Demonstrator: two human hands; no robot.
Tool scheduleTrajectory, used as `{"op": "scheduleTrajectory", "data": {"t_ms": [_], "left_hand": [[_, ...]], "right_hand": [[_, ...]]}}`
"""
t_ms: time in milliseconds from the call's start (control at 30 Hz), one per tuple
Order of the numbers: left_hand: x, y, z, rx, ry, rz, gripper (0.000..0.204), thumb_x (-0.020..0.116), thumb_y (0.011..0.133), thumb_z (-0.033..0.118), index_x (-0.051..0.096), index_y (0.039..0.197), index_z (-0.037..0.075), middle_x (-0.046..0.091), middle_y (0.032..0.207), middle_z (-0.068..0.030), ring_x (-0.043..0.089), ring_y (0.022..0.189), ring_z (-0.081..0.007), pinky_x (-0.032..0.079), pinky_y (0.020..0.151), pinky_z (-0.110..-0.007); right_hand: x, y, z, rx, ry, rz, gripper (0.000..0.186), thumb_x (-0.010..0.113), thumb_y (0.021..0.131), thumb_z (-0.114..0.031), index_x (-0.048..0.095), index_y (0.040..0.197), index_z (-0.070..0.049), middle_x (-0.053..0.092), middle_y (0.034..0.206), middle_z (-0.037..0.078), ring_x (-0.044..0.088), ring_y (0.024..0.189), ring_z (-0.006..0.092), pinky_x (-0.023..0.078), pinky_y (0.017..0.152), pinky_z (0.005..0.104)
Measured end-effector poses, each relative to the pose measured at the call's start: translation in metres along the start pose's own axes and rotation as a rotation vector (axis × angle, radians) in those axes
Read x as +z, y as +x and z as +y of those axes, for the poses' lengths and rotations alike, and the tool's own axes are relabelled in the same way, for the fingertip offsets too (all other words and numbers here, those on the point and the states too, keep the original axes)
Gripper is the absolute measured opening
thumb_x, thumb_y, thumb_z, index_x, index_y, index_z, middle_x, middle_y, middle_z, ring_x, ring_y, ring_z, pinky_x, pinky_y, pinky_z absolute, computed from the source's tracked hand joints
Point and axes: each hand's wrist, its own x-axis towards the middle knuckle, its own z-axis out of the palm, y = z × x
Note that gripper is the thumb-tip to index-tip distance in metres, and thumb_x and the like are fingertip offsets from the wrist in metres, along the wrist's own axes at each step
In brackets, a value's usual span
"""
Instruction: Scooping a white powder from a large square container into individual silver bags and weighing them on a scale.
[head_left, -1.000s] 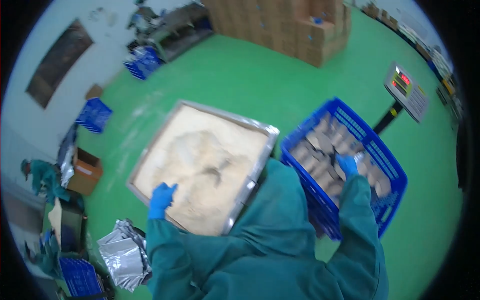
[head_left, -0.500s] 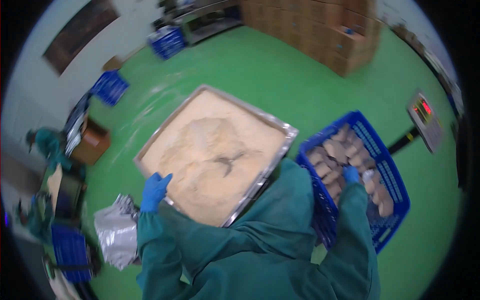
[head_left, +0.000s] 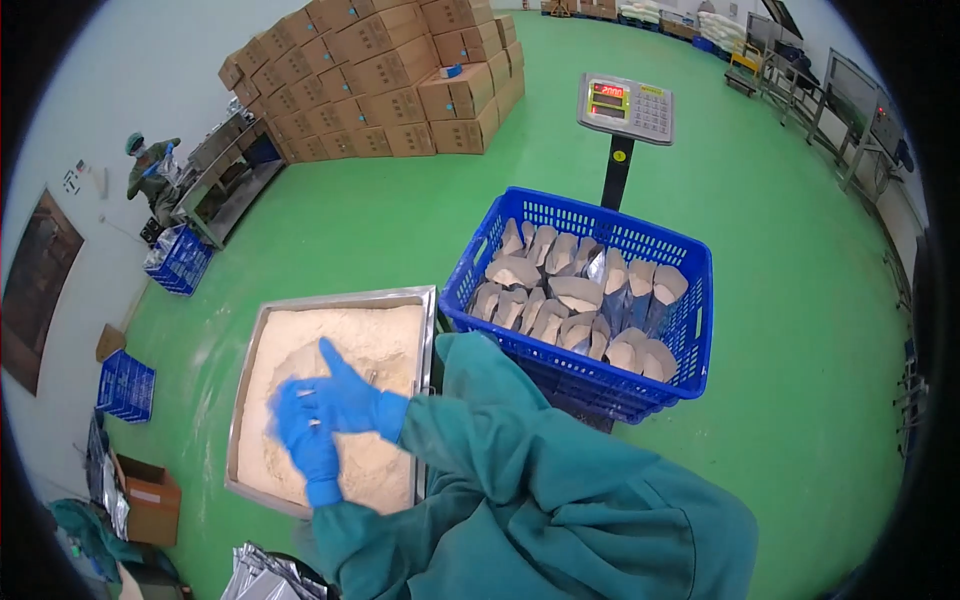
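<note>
A square metal tray (head_left: 262,330) full of pale beige powder (head_left: 340,325) stands in front of me on the left. Over the powder, my two blue-gloved hands come together. My right hand (head_left: 352,398) is open, thumb spread and fingers stretched toward the other glove. My left hand (head_left: 308,440) meets those fingers, its own fingertips smeared by motion; whether anything lies between the hands is hidden. Light powder dusts the gloves. To the right, a blue plastic crate (head_left: 640,232) holds several open-topped silver pouches (head_left: 575,292) of powder, standing upright in rows.
Behind the crate rises a scale display (head_left: 628,108) on a black post. Stacked cardboard boxes (head_left: 385,90) stand at the back. A person (head_left: 155,170) works at a metal bench on the far left. Silver pouches (head_left: 270,575) lie near my left side; blue crates (head_left: 127,385) sit by the wall.
My view has swung to the right. My right hand has left the crate and come over the tray. My left hand has moved from the tray's rim to above the powder.
</note>
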Motion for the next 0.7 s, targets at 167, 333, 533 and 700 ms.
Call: {"op": "scheduleTrajectory", "data": {"t_ms": [167, 333, 533, 700], "left_hand": [[-0.074, -0.151, -0.181, -0.716, -0.515, 0.400, 0.041, 0.059, 0.078, 0.023, 0.038, 0.104, -0.001, 0.051, 0.092, -0.0146, 0.052, 0.078, -0.0211, 0.046, 0.064, -0.031], [-0.110, -0.271, -0.208, -0.611, 0.023, 0.017, 0.031, 0.056, 0.073, 0.034, 0.054, 0.077, 0.003, 0.056, 0.070, -0.0138, 0.055, 0.062, -0.0255, 0.045, 0.055, -0.036], [-0.105, -0.268, -0.205, -0.908, 0.034, 0.004, 0.041, 0.055, 0.070, 0.044, 0.060, 0.061, 0.004, 0.057, 0.057, -0.0130, 0.052, 0.051, -0.0265, 0.039, 0.049, -0.038], [-0.099, -0.279, -0.207, -0.822, 0.208, -0.004, 0.031, 0.059, 0.068, 0.040, 0.059, 0.067, 0.009, 0.054, 0.057, -0.0086, 0.052, 0.052, -0.0248, 0.039, 0.048, -0.035]], "right_hand": [[-0.006, -0.065, -0.052, -0.125, -0.613, 0.217, 0.057, 0.042, 0.077, -0.060, 0.054, 0.090, -0.006, 0.060, 0.083, 0.012, 0.060, 0.079, 0.0274, 0.048, 0.069, 0.0381], [-0.067, -0.091, -0.047, -0.208, -0.589, 0.644, 0.030, 0.052, 0.083, -0.034, 0.049, 0.062, -0.013, 0.044, 0.053, 0.000, 0.042, 0.045, 0.0122, 0.033, 0.041, 0.0262], [-0.100, -0.083, -0.001, -0.039, -0.901, 0.705, 0.038, 0.056, 0.081, -0.035, 0.043, 0.053, -0.012, 0.041, 0.048, 0.001, 0.039, 0.042, 0.0111, 0.030, 0.040, 0.0229], [-0.114, -0.085, -0.006, 0.030, -0.909, 0.778, 0.040, 0.058, 0.079, -0.036, 0.042, 0.051, -0.011, 0.041, 0.048, 0.002, 0.039, 0.041, 0.0112, 0.030, 0.039, 0.0244]]}}
